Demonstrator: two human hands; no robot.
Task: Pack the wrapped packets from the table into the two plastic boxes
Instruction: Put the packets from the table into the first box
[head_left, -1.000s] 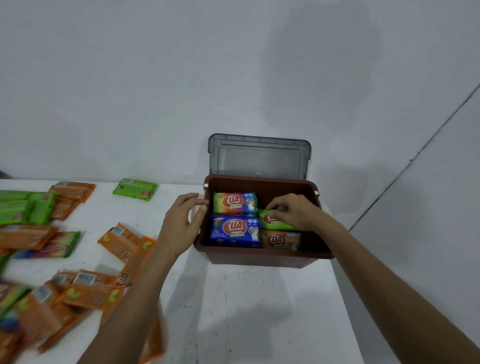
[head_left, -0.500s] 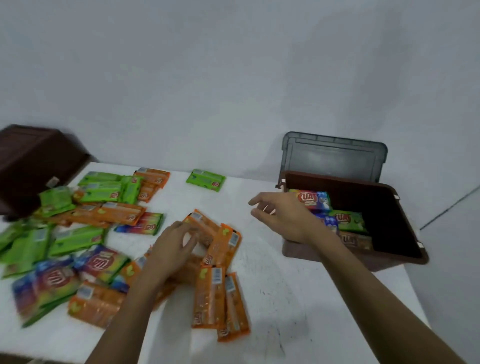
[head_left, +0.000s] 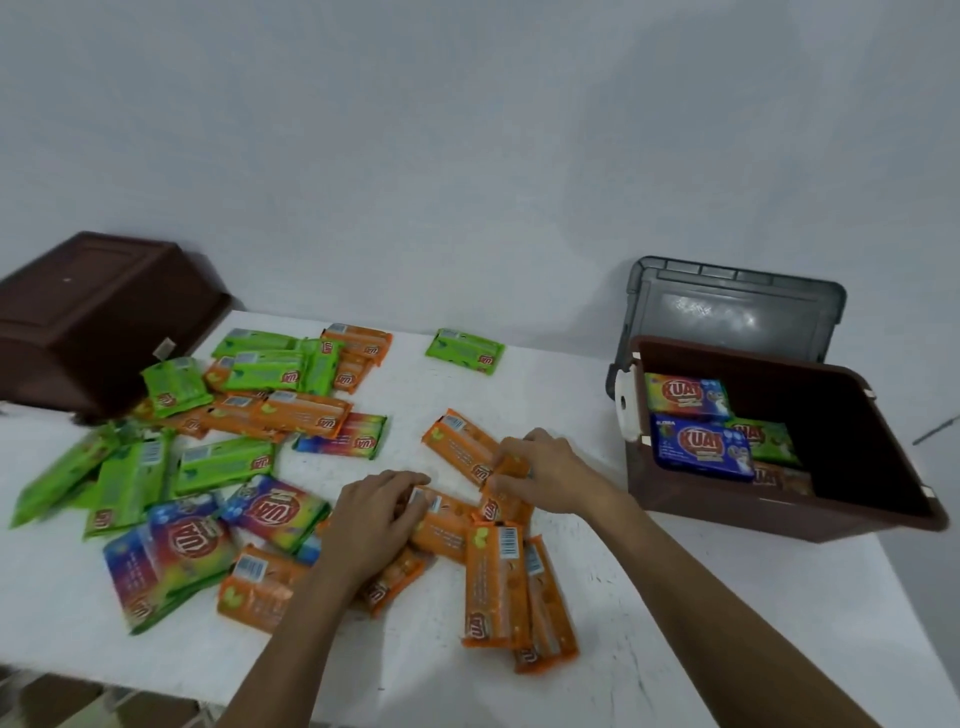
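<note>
An orange packet (head_left: 514, 464) is pinched by the right hand (head_left: 556, 470). A second packet (head_left: 441, 525) is pressed under the left hand's (head_left: 371, 519) joined fingers (head_left: 410, 480).

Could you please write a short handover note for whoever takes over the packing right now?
Left hand rests on orange packets, grip unclear.
Right hand pinches an orange packet mid-table.
Open box, right: holds at least four packed packets along its left side.
Second box, far left, lies overturned.
Left to do: many loose packets, green, orange and rainbow, on the table.
</note>
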